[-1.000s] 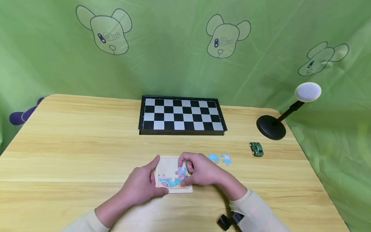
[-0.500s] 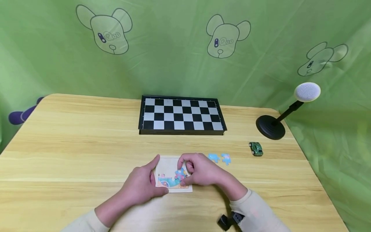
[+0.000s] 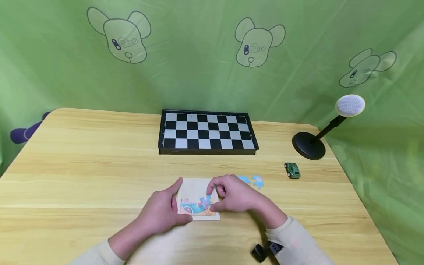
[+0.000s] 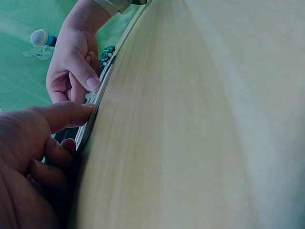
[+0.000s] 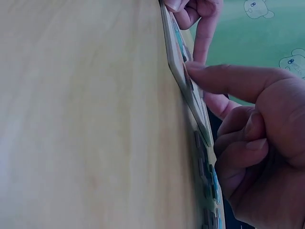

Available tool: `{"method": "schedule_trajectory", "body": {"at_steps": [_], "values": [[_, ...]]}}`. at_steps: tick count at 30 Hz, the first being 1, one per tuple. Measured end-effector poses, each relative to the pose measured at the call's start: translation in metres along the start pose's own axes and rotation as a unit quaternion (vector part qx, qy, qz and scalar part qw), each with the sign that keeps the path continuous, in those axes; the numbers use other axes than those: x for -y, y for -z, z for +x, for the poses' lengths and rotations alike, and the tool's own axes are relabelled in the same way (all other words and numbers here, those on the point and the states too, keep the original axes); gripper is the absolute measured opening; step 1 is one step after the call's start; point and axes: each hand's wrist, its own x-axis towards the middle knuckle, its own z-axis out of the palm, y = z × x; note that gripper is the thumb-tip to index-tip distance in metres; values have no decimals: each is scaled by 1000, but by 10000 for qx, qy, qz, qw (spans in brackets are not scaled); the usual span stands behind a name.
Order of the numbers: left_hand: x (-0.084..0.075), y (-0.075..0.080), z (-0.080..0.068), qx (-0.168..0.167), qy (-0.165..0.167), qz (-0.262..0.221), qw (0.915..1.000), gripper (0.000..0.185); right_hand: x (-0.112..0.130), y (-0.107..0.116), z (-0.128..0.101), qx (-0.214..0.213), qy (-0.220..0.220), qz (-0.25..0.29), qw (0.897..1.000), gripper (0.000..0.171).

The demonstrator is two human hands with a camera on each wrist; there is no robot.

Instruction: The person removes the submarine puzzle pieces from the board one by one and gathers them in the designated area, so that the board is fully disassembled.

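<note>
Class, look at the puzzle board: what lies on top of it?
On the puzzle board lie joined puzzle pieces along its near half. The right hand covers its right edge and the left hand its left edge, hiding whatever lies there.

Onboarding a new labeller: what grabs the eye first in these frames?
The two hands at the near middle of the table: the left hand grips the puzzle board by its left edge, while the right hand pinches a pink-and-blue puzzle piece on it. Behind them lies a black-and-white chessboard.
</note>
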Motion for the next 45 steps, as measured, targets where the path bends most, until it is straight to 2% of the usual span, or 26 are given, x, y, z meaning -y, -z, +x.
{"method": "schedule_trajectory", "body": {"at_steps": [7, 23, 33, 39, 45], "values": [[-1, 0, 0, -30, -5, -44, 10000, 110, -3, 7, -18, -398, 191, 287, 9986, 30], [0, -1, -1, -21, 19, -99, 9999, 110, -38, 37, -73, -1091, -388, 323, 9927, 32], [-1, 0, -1, -96, -46, -114, 9999, 110, -67, 47, -92, -1256, -636, 273, 9897, 34], [-1, 1, -2, -40, 68, -44, 10000, 110, -74, 51, -96, -1206, -760, 221, 9895, 34], [-2, 0, -1, -56, -47, -98, 9999, 110, -80, 54, -102, -1240, -844, 124, 9886, 35]]}}
